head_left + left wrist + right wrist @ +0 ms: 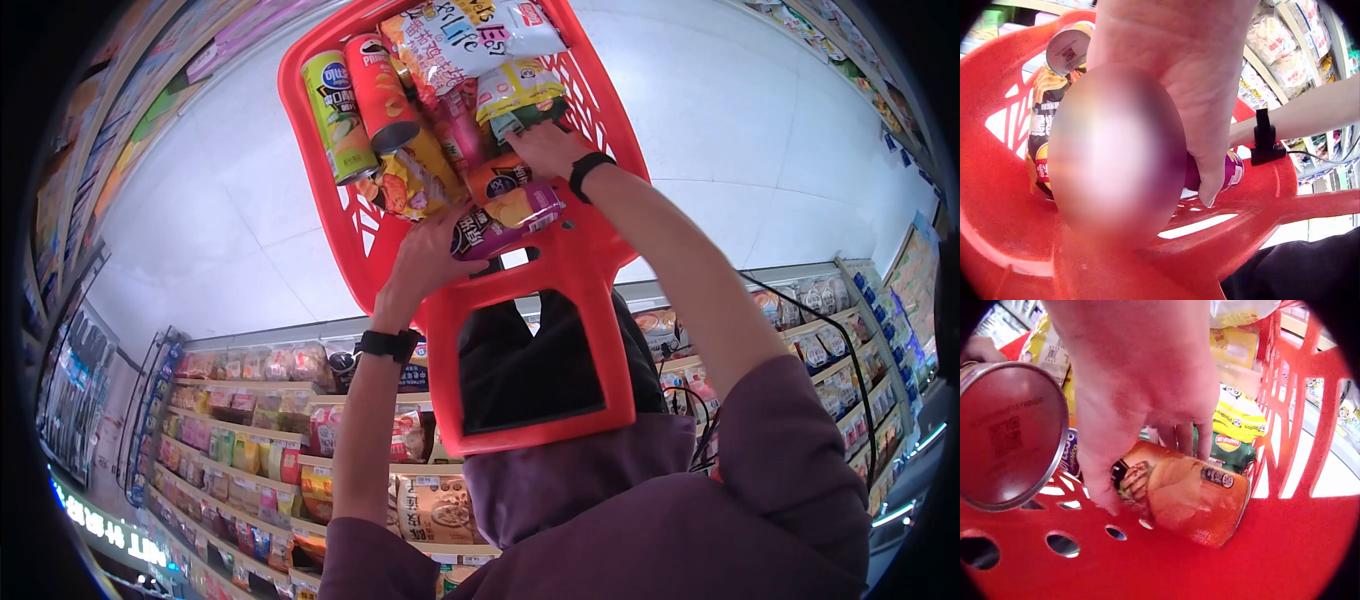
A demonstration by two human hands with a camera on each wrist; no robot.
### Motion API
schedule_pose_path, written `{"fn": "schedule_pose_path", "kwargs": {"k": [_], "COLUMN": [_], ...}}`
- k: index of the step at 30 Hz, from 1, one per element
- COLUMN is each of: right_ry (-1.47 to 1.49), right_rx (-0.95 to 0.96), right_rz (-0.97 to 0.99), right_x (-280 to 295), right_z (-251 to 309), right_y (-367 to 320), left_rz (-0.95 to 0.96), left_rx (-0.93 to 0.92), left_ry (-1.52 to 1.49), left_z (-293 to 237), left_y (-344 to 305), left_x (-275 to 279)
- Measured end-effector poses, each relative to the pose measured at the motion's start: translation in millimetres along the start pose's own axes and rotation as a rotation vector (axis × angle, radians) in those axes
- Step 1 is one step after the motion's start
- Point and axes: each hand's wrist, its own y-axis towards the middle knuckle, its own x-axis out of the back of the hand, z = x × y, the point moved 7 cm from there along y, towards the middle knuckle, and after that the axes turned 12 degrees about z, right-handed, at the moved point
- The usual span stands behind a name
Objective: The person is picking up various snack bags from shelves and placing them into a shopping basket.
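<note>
My left hand (428, 255) holds a purple chip can (520, 214), tilted, at the near end of a red shopping basket (325, 205). In the right wrist view the can's round metal bottom (1010, 437) faces the camera. Deeper in the basket, my right hand (550, 152) grips an orange chip can (1200, 494), thumb on one side and fingers on the other. A green snack bag (1235, 450) and a yellow one (520, 88) lie beside that hand. A blurred oval hides part of the left hand and purple can in the left wrist view (1232, 172).
A green can (338, 115), a red Pringles can (380, 90), a yellow-orange bag (415, 180) and a large white-topped bag (450, 40) fill the basket's far part. Its handle (540, 435) reaches toward my body. Shelves of packaged food (240, 450) stand around the pale floor (235, 180).
</note>
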Motion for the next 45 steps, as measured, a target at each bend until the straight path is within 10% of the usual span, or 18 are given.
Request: {"fn": "schedule_pose_path", "kwargs": {"k": [11, 16, 21, 25, 32, 38, 41, 45], "right_ry": [0.531, 0.734, 1.181, 1.583, 1.476, 1.17, 0.805, 0.537], "right_rx": [-0.182, -0.089, 0.011, 0.024, -0.344, -0.17, -0.267, -0.135], "right_rz": [0.698, 0.464, 0.473, 0.023, -0.162, -0.36, -0.229, -0.183], "right_x": [67, 71, 78, 52, 39, 30, 28, 51], "right_z": [18, 22, 49, 52, 66, 66, 71, 79], "right_y": [-66, -66, -54, -17, -7, 11, 25, 21], "left_rz": [-0.046, -0.499, -0.593, -0.601, -0.586, -0.561, -0.564, -0.325], "left_rx": [0.329, 0.211, 0.266, 0.337, 0.407, 0.63, 0.64, 0.268], "left_ry": [-0.529, -0.328, -0.389, -0.426, -0.307, -0.518, -1.038, -0.468], "left_z": [16, 34, 51, 60, 87, 119, 133, 75], "left_y": [-64, -78, -71, -63, -41, -35, -33, -48], "left_x": [25, 33, 30, 27, 10, -18, -38, -7]}}
